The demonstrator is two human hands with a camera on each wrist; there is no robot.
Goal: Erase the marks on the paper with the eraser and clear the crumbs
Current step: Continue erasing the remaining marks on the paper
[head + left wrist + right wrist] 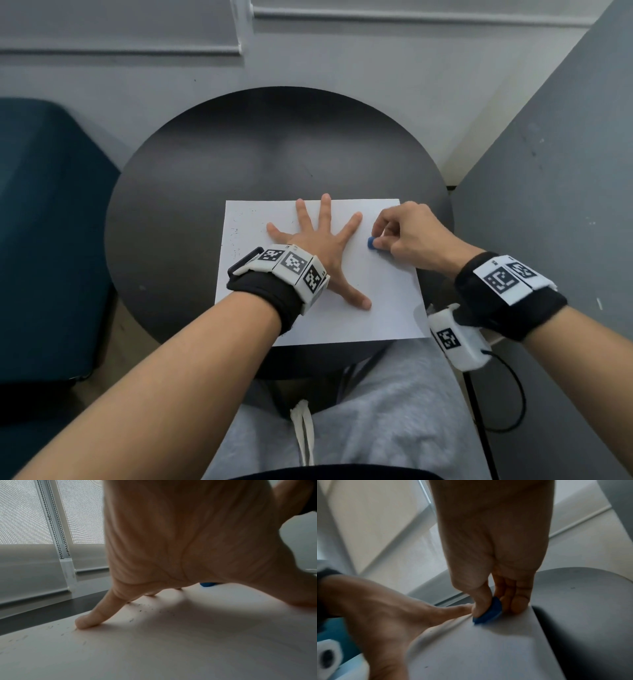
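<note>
Round dark bench [178, 192], carrying: paper [383, 308], pinned by my flat, spread left hand [318, 246]; blue eraser [371, 242], pinched in my right hand [407, 236], tip on sheet. Step: erasing. Crumbs [236, 233] lay left; sweeping looked next.

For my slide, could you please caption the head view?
Left hand pins paper while right hand rubs blue eraser on it.
</note>
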